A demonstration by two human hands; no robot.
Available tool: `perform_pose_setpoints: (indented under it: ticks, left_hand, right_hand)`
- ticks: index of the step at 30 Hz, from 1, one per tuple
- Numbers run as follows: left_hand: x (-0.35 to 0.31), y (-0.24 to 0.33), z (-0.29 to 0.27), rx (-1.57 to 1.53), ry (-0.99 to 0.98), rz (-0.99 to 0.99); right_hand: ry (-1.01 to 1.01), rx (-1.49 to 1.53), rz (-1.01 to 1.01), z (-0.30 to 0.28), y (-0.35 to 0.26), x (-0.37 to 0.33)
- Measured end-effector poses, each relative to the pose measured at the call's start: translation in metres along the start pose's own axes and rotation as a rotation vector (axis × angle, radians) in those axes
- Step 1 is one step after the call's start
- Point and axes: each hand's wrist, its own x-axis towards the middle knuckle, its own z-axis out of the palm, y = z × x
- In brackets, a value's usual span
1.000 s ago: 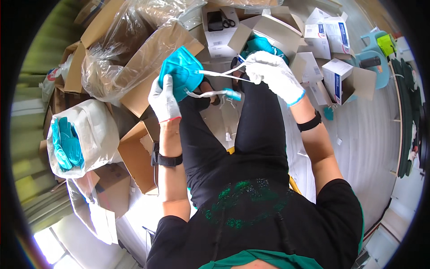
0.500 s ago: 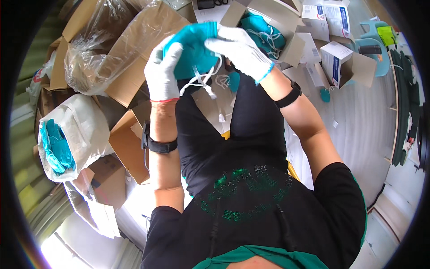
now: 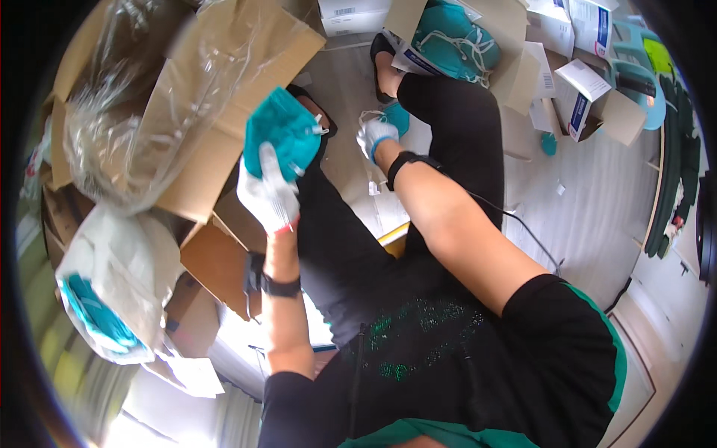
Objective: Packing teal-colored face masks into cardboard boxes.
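A teal cup-shaped face mask is gripped in my left hand, gloved in white knit, with the thumb laid across its face. White strap ends stick out at the mask's right side. Between my legs, my right hand, in the same kind of glove, reaches low with its fingers curled together. It is right beside a second teal mask with white straps near the floor. Whether the fingers pinch its strap, I cannot make out.
At left stand an open carton with clear plastic and a white bag of teal masks. Far right of centre, an open box holds several strapped masks. Small white boxes and a blue stool stand at the right.
My right hand has left the mask that both hands were holding and dropped down between my legs. My left hand keeps that mask, now tilted. The view has shifted, and my legs are spread wider.
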Motion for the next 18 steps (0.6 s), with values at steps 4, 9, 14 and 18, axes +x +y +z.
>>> perform_pose_setpoints:
  ticks: [4, 9, 14, 18]
  left_hand:
    - [0.006, 0.004, 0.021, -0.029, 0.010, -0.081]
    - [0.020, 0.001, -0.002, 0.154, 0.215, -0.135]
    - [0.011, -0.031, -0.016, 0.278, 0.083, -0.119]
    - [0.011, -0.027, -0.046, 0.589, 0.314, -0.011]
  right_hand:
    - [-0.198, -1.077, 0.039, 0.026, 0.093, 0.066]
    - [-0.110, -0.738, 0.347, 0.063, 0.060, 0.100]
    - [-0.477, -1.586, -0.037, 0.022, 0.147, 0.183]
    - [-0.663, -1.748, -0.773, 0.074, 0.080, 0.171]
